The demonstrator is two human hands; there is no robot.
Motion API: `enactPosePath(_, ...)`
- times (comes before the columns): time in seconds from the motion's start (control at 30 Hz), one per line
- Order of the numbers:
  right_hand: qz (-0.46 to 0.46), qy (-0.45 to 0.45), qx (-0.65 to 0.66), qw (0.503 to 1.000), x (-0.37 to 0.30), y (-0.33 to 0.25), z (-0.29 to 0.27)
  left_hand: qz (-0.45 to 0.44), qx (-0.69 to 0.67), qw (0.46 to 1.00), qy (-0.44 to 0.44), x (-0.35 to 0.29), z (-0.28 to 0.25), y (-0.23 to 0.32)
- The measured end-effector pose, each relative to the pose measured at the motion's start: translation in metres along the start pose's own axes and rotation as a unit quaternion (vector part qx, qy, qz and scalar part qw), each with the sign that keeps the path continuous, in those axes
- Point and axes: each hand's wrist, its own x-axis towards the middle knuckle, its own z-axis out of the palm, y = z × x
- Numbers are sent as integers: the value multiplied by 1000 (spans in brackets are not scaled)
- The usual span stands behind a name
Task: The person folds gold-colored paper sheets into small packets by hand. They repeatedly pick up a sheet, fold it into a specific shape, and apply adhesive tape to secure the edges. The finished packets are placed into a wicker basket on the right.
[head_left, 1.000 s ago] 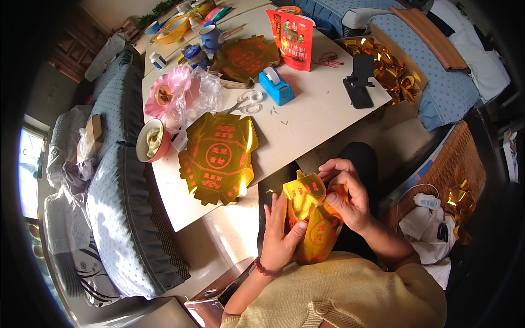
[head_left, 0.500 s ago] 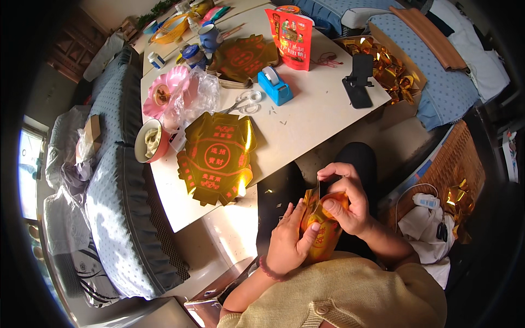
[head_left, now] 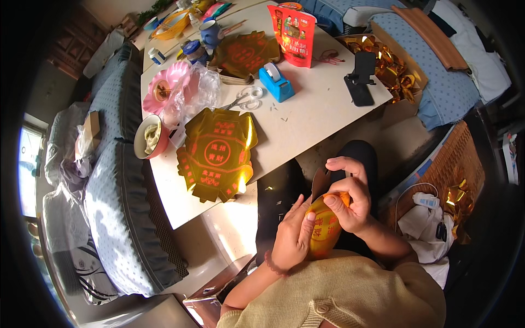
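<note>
Above my lap, a gold foil paper (head_left: 322, 240) with red print is bent into a rounded, curved shape. My left hand (head_left: 290, 235) is closed on its left side, thumb lying along the printed face. At the upper right my right hand (head_left: 350, 199) grips the paper's edge, thumb pressed on an orange-lit curve and index finger raised. A pointed flap stands up between the two hands; the fingers behind it are partly hidden. On the table ahead lie flat, cut-out gold foil sheets (head_left: 216, 156) with the same red print.
The table (head_left: 306, 120) carries a blue tape dispenser (head_left: 278, 86), scissors (head_left: 246, 98), a bowl (head_left: 151, 136), a pink dish (head_left: 167, 90), another gold stack (head_left: 243, 57), a red pouch (head_left: 293, 35) and a phone stand (head_left: 361, 79). Folded gold pieces fill a box (head_left: 407, 82) at right.
The gold foil paper has turned, so its printed, rounded face shows more. My left thumb has moved up along it, and the right hand stays at its upper edge.
</note>
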Motion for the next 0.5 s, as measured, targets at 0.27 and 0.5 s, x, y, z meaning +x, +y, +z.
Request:
enactPosePath(0.27,-13,30,-24,999,11,3,-1,13,-88,996,6,13,3,-6)
enactPosePath(0.5,-8,139,-11,990,15,12,-4,20,160,983,85,10,2,-13)
